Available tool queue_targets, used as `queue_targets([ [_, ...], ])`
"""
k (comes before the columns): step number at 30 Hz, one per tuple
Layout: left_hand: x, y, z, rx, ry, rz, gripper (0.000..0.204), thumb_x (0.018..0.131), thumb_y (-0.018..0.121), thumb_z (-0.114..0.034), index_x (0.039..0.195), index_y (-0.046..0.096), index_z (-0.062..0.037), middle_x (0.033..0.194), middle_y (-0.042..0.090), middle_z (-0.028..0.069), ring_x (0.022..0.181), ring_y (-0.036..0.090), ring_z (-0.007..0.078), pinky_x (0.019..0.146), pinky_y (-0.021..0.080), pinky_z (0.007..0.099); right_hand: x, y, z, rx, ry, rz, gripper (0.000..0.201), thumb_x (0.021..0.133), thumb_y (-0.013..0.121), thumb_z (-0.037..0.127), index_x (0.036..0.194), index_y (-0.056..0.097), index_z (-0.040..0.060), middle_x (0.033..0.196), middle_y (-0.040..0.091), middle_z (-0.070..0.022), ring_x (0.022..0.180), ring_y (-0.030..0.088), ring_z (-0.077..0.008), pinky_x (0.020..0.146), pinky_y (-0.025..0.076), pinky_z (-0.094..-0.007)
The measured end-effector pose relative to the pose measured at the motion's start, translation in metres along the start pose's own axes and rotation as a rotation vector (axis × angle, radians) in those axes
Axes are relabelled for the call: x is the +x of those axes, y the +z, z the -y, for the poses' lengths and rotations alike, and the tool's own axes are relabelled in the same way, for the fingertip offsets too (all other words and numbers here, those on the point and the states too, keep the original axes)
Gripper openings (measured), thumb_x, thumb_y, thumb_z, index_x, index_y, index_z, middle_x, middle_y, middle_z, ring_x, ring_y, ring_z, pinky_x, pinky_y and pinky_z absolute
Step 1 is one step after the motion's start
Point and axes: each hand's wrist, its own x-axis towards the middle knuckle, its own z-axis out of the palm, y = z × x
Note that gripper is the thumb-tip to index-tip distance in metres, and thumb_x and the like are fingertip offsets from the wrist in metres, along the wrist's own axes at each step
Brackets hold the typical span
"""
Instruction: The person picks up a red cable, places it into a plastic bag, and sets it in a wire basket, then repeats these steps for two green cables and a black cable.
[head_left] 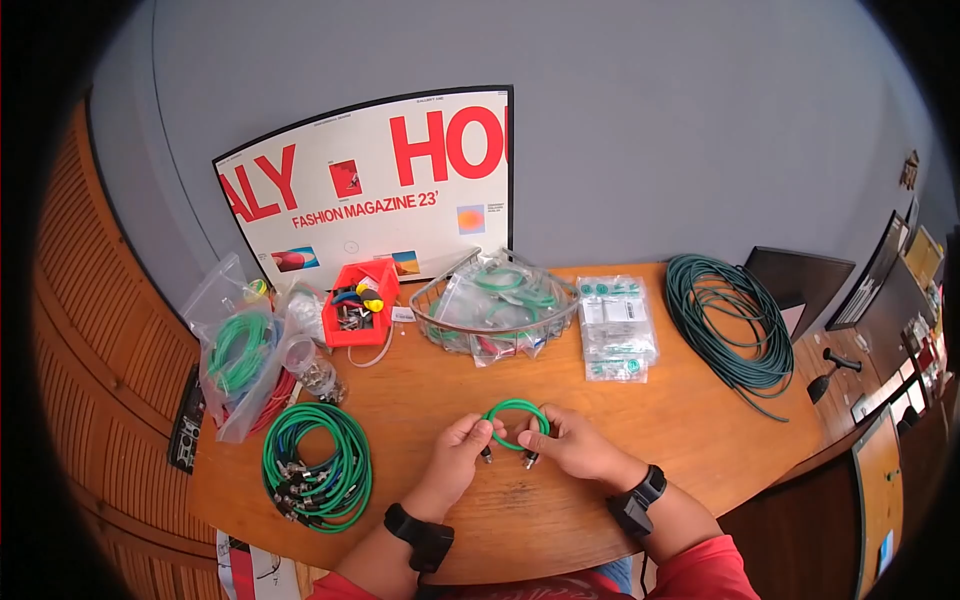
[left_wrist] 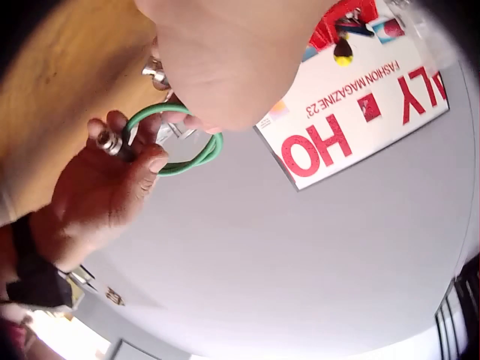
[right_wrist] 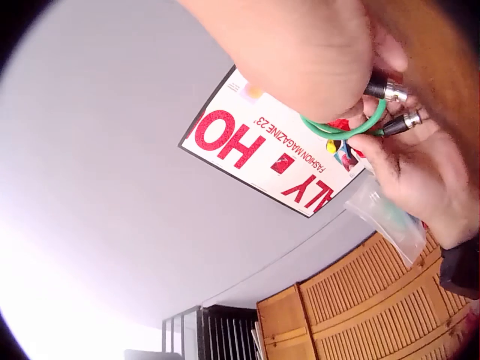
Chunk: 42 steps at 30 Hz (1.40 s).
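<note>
A short green cable (head_left: 516, 404) is bent into a small ring above the wooden table, held between both hands. My left hand (head_left: 452, 458) pinches the ring's left side between thumb and fingers. On the opposite side, my right hand (head_left: 582, 448) grips it the same way. Metal BNC connectors with black boots hang below the ring; one connector (right_wrist: 405, 122) lies along the left hand's fingers in the right wrist view, and another connector (left_wrist: 109, 142) shows at the right hand's fingers in the left wrist view. Part of the ring is hidden behind the fingers.
To the left lies a bundle of green cables (head_left: 358, 448), with bagged cables (head_left: 240, 350) behind it. A red bin (head_left: 357, 334) of connectors, a wire basket (head_left: 500, 345) and flat plastic packets (head_left: 615, 330) line the back. A dark green cable coil (head_left: 690, 335) sits at the right.
</note>
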Motion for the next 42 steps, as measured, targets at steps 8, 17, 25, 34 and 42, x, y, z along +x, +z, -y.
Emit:
queue_targets([
  [8,0.001,-0.008,-0.009,0.233,-0.166,0.068,0.038,0.104,0.056,-0.033,0.118,0.068,0.0002,0.094,0.064,0.0023,0.078,0.059,0.0080,0.068,0.051,0.0225,0.002,0.003,-0.007,0.011,-0.076,-0.091,0.014,0.100,0.059,0.003,0.114,0.057,-0.0021,0.100,0.064,-0.0061,0.083,0.064,-0.0128,0.072,0.054,-0.0281],
  [17,-0.002,-0.003,-0.014,-0.035,-0.279,0.258,0.038,0.097,0.067,-0.010,0.131,0.057,0.0029,0.116,0.065,0.0083,0.100,0.067,0.0152,0.086,0.057,0.0286,0.005,0.001,-0.007,-0.308,-0.108,-0.222,0.017,0.099,0.060,0.009,0.113,0.059,-0.0004,0.091,0.069,-0.0100,0.075,0.066,-0.0156,0.068,0.054,-0.0308],
  [25,-0.003,0.005,-0.004,-0.055,-0.149,0.117,0.024,0.096,0.066,-0.005,0.119,0.062,0.0012,0.112,0.068,0.0092,0.098,0.067,0.0161,0.086,0.057,0.0297,0.005,0.010,-0.008,-0.351,-0.149,-0.246,0.025,0.102,0.057,0.018,0.118,0.058,-0.0012,0.089,0.070,-0.0131,0.077,0.070,-0.0195,0.069,0.056,-0.0347],
  [34,-0.001,0.006,0.007,0.444,0.097,-0.094,0.011,0.095,0.064,-0.003,0.104,0.059,0.0001,0.096,0.069,0.0084,0.085,0.068,0.0145,0.075,0.056,0.0279,0.005,0.011,-0.008,0.062,0.026,-0.037,0.030,0.101,0.062,0.011,0.126,0.052,-0.0025,0.098,0.066,-0.0070,0.080,0.063,-0.0119,0.070,0.054,-0.0255],
  [42,0.011,-0.011,0.030,0.369,0.088,-0.061,0.016,0.090,0.058,0.009,0.095,0.048,-0.0022,0.104,0.066,0.0110,0.103,0.066,0.0189,0.090,0.054,0.0315,-0.002,0.021,0.006,-0.293,0.039,-0.100,0.030,0.090,0.077,0.008,0.115,0.061,0.0029,0.087,0.061,0.0011,0.077,0.055,-0.0059,0.069,0.047,-0.0230],
])
